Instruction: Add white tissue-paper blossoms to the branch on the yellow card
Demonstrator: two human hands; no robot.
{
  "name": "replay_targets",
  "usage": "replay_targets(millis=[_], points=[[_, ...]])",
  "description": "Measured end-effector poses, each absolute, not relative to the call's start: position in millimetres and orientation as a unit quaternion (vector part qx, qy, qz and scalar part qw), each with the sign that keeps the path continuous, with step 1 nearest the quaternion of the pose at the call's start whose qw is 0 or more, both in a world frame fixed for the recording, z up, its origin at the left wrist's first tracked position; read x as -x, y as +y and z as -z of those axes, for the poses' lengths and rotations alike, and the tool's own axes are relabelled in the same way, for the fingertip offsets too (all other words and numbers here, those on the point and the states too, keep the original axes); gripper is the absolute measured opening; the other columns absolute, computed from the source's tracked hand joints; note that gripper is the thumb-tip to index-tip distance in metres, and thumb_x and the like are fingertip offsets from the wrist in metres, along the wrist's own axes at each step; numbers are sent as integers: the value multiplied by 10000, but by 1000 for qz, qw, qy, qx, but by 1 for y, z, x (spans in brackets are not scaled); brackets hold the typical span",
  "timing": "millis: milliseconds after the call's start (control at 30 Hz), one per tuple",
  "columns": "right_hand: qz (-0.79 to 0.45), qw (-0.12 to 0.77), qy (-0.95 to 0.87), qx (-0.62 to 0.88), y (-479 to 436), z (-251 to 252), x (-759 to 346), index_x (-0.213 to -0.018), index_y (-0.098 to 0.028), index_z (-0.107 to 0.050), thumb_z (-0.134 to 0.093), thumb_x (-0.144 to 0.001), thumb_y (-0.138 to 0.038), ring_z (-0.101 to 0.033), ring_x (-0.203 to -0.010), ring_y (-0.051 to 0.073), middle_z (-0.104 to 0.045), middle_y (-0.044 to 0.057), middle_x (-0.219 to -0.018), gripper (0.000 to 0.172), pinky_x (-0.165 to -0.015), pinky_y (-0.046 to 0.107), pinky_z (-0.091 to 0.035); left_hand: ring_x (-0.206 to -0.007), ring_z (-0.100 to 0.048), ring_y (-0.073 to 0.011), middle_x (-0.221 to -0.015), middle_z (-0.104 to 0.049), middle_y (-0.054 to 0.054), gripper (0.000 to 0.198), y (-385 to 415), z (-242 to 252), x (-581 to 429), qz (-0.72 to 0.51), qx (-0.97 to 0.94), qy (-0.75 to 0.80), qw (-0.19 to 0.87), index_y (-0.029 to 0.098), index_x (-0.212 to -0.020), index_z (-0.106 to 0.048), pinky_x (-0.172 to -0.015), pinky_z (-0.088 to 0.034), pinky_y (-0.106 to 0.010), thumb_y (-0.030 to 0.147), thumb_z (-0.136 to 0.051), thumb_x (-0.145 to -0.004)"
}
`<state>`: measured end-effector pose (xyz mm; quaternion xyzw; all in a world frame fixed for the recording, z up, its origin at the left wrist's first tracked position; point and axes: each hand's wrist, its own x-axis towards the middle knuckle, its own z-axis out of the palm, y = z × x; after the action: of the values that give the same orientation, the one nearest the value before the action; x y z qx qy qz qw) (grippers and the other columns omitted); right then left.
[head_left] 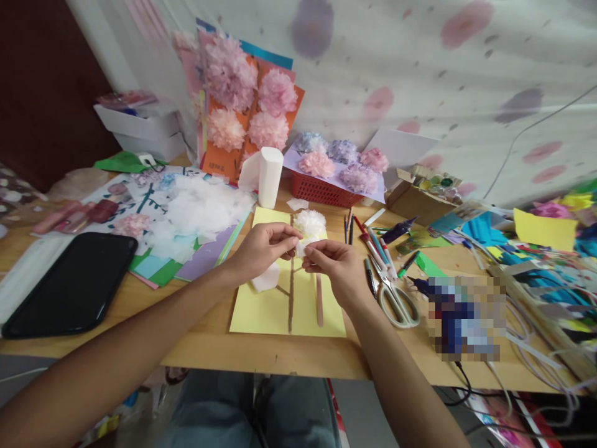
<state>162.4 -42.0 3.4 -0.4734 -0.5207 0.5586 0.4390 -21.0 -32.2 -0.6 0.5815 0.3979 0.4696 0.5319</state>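
Note:
Between the fingertips of my left hand (268,249) and my right hand (333,261) is a small white tissue piece (301,247), pinched from both sides. Both hands hover over a yellow card (261,314) with a brown stem line and side branches on it. A fluffy white paper flower (310,221) sits at the card's upper part, just beyond my fingers. A flat wooden stick (319,302) lies on the right half of the card. Under my left hand rests a white tissue sheet (265,277).
Scissors (396,302), pens (380,249) and a blue glue gun (448,317), partly pixelated, lie to the right. White tissue (196,205) is piled at left, near a black phone-like device (74,283). Behind stand a white bottle (270,177) and a red basket (321,190).

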Motion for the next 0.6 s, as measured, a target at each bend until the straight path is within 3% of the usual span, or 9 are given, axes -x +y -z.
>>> replay_targets(millis=[100,300,600], points=[[-549,443,-524,477,-42,-3,-162,-748,-168,-757,-844,-697,-430,-655,-601,123,-721,30,-650,281,-646,263,-567,-781,-698,-155,-833,-736,-50,308,-33,1,20,-468,-560,398,555,128,-1014,-696,-749,-591,-303,362,-726,-816],[-538,436,-538,481,-43,-2,-162,-749,-167,-748,-853,-685,-438,-642,-607,124,-713,30,-656,298,-631,262,-548,-776,-701,-154,-813,-733,-50,237,-31,4,19,-457,-554,404,566,127,-860,-697,-782,-598,-315,334,-772,-773],[-496,430,-579,484,-42,3,-163,-778,-173,-721,-761,-777,-402,-635,-627,140,-694,25,-662,233,-623,274,-518,-797,-710,-161,-836,-736,-53,268,-34,4,18,-466,-527,408,582,129,-893,-696,-738,-614,-296,339,-794,-758]])
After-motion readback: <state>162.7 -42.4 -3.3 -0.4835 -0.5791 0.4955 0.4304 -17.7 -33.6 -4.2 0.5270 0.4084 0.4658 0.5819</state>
